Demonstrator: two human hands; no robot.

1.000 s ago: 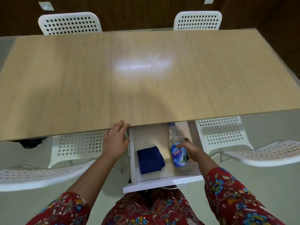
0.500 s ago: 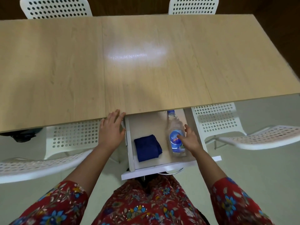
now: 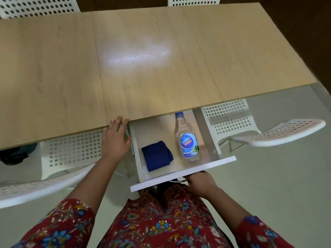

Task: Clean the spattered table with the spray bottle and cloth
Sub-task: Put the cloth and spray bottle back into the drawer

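Note:
A clear spray bottle (image 3: pixel 187 138) with a blue label and blue cap lies on its side in the open white drawer (image 3: pixel 182 176) under the wooden table (image 3: pixel 143 68). A folded dark blue cloth (image 3: pixel 156 155) lies to its left in the same drawer. My left hand (image 3: pixel 115 138) rests with straight fingers against the table's front edge, beside the drawer's left wall. My right hand (image 3: pixel 199 183) is below the drawer front, fingers curled under it at the metal handle; the fingertips are hidden.
White perforated chairs stand at the near left (image 3: pixel 53 167), near right (image 3: pixel 250 129) and behind the table (image 3: pixel 35 6). A dark object (image 3: pixel 14 154) lies on the floor under the table at left. My lap in red floral fabric is just below the drawer.
My right hand let go of the bottle and left the drawer, dropping to the drawer front's handle. The bottle now lies free. The left hand stayed at the table edge.

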